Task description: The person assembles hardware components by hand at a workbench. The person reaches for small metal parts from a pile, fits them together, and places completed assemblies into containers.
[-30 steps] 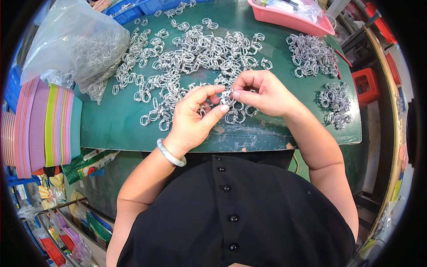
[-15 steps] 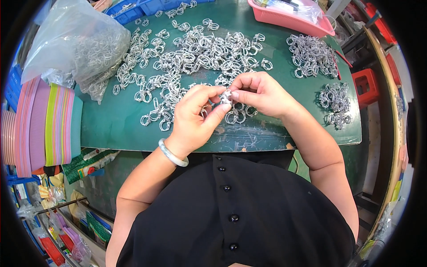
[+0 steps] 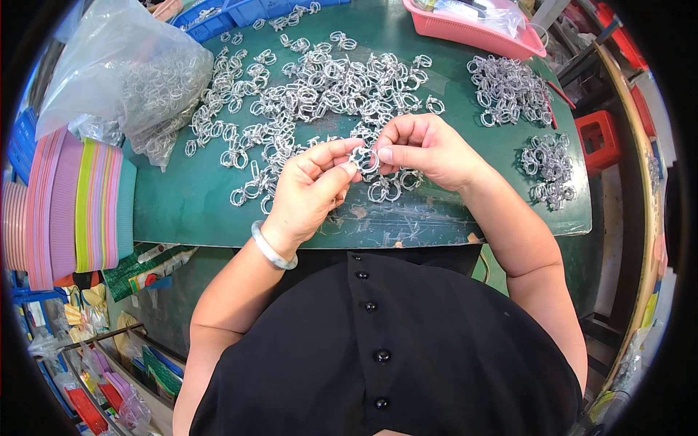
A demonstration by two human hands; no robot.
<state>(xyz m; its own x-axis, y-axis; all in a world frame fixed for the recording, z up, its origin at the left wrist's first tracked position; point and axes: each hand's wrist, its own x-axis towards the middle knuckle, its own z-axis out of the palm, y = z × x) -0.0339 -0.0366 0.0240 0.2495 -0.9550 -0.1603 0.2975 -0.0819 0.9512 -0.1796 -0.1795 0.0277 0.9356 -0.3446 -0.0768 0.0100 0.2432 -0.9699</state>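
- A black garment (image 3: 407, 349) covers the torso, loose and plain, with no print that shows.
- A row of round, glossy black buttons (image 3: 371, 307) runs down its front, four of them in view, set along a stitched placket.
- The sleeves seem short or absent: both forearms are bare up to where the fisheye rim bends them, so the cut at the shoulder is hard to tell.
- A pale, smooth bangle (image 3: 272, 249), whitish-green and rounded, rings the left wrist.
- The left hand (image 3: 309, 190) is bare, with no ring or glove.
- The right hand (image 3: 425, 149) is bare too; its wrist carries no band.
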